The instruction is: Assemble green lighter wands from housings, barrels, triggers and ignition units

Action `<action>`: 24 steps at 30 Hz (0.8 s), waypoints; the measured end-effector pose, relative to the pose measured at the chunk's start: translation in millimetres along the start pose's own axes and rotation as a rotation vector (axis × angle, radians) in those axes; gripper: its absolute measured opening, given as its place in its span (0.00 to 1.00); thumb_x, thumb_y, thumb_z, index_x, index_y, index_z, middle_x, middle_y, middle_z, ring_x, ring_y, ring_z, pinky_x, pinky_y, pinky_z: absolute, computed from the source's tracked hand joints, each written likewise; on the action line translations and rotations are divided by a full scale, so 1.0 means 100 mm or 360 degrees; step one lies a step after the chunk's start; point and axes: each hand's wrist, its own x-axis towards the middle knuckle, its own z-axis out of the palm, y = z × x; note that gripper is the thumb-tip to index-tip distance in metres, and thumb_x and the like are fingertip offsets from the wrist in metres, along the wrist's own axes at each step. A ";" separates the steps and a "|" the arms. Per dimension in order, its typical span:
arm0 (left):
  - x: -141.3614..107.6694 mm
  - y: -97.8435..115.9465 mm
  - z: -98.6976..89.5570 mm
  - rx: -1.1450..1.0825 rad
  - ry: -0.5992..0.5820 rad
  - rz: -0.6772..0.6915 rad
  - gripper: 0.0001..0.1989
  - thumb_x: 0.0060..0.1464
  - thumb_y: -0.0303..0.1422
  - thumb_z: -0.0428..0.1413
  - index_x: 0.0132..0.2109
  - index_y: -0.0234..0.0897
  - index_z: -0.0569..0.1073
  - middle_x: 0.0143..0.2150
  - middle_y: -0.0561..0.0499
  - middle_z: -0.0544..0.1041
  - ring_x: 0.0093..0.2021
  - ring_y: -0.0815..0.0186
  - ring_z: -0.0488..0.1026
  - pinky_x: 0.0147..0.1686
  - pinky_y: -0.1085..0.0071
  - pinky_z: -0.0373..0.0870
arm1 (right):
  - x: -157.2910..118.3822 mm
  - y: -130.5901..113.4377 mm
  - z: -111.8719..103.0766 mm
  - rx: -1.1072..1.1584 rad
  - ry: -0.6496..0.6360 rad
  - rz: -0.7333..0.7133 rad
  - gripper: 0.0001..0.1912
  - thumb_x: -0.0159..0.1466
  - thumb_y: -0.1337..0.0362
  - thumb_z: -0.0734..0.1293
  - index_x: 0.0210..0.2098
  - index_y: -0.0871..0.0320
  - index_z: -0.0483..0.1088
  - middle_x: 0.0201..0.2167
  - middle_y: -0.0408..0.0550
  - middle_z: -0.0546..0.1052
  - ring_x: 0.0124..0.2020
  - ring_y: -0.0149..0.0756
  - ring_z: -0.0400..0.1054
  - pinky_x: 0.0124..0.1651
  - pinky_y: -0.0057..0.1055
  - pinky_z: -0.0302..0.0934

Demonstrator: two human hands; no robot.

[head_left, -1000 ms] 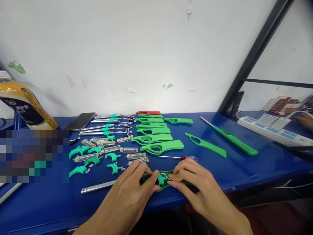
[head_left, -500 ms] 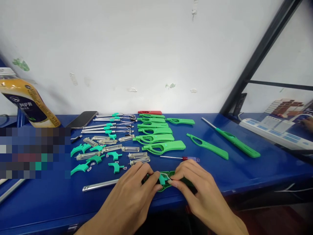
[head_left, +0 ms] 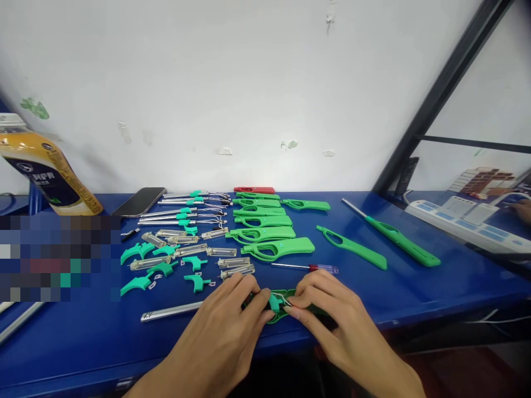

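A green lighter shell (head_left: pixel 286 317) lies open near the table's front edge, between my hands. In it sit a teal trigger (head_left: pixel 275 302) and thin white wires (head_left: pixel 282 297). My left hand (head_left: pixel 226 326) grips the shell's left part, its fingertips beside the trigger. A metal tube (head_left: pixel 170 312) extends left from under that hand. The thumb and index finger of my right hand (head_left: pixel 340 315) pinch the white wires over the shell. Its other fingers are curled, and they hide the shell's right end.
Behind my hands lie a screwdriver (head_left: pixel 323 268), several green shells (head_left: pixel 290 247), clear fuel tanks (head_left: pixel 222 252), teal triggers (head_left: pixel 197 282) and metal tubes (head_left: pixel 161 223). A phone (head_left: pixel 141 202) and a bottle (head_left: pixel 53 171) are at left, a finished-looking lighter (head_left: pixel 402 240) and power strip (head_left: pixel 464 221) at right.
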 end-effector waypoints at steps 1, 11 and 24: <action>0.00 0.00 0.00 -0.0009 0.0000 -0.0006 0.10 0.75 0.25 0.46 0.49 0.35 0.72 0.41 0.48 0.77 0.40 0.58 0.77 0.46 0.56 0.81 | 0.01 0.00 0.00 -0.0002 -0.0003 -0.0005 0.07 0.77 0.68 0.67 0.41 0.51 0.71 0.39 0.38 0.77 0.41 0.33 0.72 0.59 0.36 0.59; 0.03 0.02 -0.03 -0.0055 0.0025 -0.0012 0.11 0.75 0.24 0.46 0.51 0.33 0.74 0.41 0.49 0.80 0.40 0.60 0.77 0.46 0.57 0.80 | 0.02 -0.03 0.01 0.0038 0.0001 0.0080 0.08 0.76 0.70 0.66 0.41 0.53 0.74 0.39 0.43 0.77 0.41 0.36 0.71 0.46 0.35 0.65; -0.13 0.00 -0.01 -0.0051 -0.0043 -0.0101 0.15 0.76 0.27 0.46 0.53 0.35 0.79 0.43 0.48 0.82 0.42 0.59 0.79 0.45 0.60 0.79 | 0.03 -0.12 -0.02 -0.0146 0.0073 -0.0062 0.08 0.75 0.72 0.67 0.40 0.57 0.75 0.37 0.48 0.79 0.40 0.37 0.73 0.42 0.34 0.72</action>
